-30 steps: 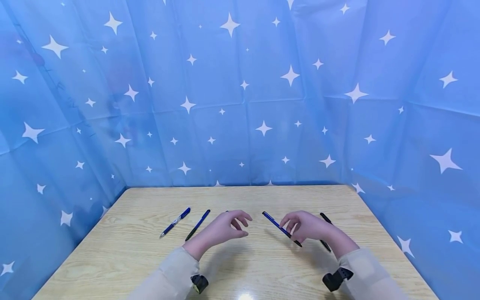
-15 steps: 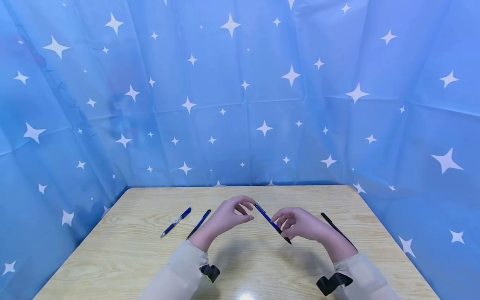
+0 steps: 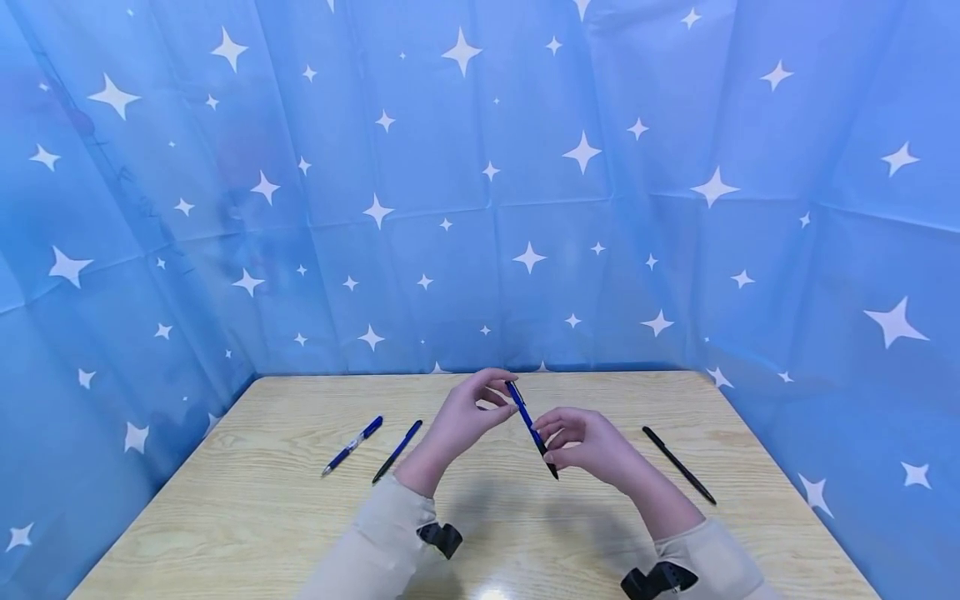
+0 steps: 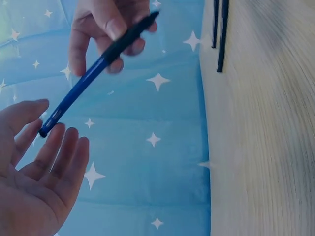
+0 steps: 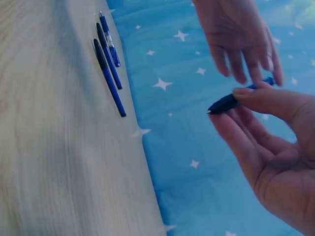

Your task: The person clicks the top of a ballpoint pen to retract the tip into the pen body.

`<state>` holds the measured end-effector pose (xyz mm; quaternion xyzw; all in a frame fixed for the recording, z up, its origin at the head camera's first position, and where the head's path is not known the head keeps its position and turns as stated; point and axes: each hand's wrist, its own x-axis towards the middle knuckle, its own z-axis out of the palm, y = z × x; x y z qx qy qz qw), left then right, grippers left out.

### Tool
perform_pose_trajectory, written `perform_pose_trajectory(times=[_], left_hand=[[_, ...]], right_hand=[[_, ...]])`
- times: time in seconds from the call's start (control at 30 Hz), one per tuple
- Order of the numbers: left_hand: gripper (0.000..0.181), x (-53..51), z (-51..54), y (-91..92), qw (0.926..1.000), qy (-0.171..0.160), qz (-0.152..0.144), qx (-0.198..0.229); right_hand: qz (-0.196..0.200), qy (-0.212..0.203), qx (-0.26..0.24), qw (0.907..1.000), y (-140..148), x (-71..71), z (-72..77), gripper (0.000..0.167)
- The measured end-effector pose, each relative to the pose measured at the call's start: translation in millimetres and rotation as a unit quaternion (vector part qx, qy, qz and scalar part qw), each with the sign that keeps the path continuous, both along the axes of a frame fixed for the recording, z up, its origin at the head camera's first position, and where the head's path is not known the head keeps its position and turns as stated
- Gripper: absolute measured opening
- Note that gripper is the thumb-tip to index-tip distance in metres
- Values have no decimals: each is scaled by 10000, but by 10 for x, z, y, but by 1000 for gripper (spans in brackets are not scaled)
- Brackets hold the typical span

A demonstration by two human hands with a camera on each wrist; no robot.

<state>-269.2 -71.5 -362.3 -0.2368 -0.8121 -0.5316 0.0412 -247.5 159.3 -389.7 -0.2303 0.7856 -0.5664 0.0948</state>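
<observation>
The right hand (image 3: 588, 446), centre right of the lower frame, holds a blue pen with a dark grip (image 3: 525, 412). Its fingers are clamped on the dark section, thumb opposing. The pen is held above the worktop (image 3: 225, 517), tilted, its dark tip directed to the lower right.

The left hand (image 3: 461, 421), lower centre, is positioned at the upper end of that pen. Its fingers are apart, with the pen's end lying near the thumb and fingertips; actual contact cannot be determined.

On the worktop, left of the hands, lie a blue-and-white pen (image 3: 352, 446) and, just beside it, a slim blue-black pen (image 3: 397, 452), both slanted. A black pen (image 3: 678, 465) lies at lower right, near the right forearm. Pale sleeves (image 3: 367, 546) cover both forearms. A blue star-patterned curtain (image 3: 435, 142) fills the upper frame.
</observation>
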Motion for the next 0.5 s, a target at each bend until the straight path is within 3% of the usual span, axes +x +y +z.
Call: perform_pose_trajectory(times=[0.2,0.5], left_hand=[[40,28,67,85,9973,-56,141,725],[41,59,112,183,9850,-303,-29,1698]], right_hand=[[-509,58,-368,9980,-111,44,-18,26],[-998,135,-872,9911,-244,72,-79,21]])
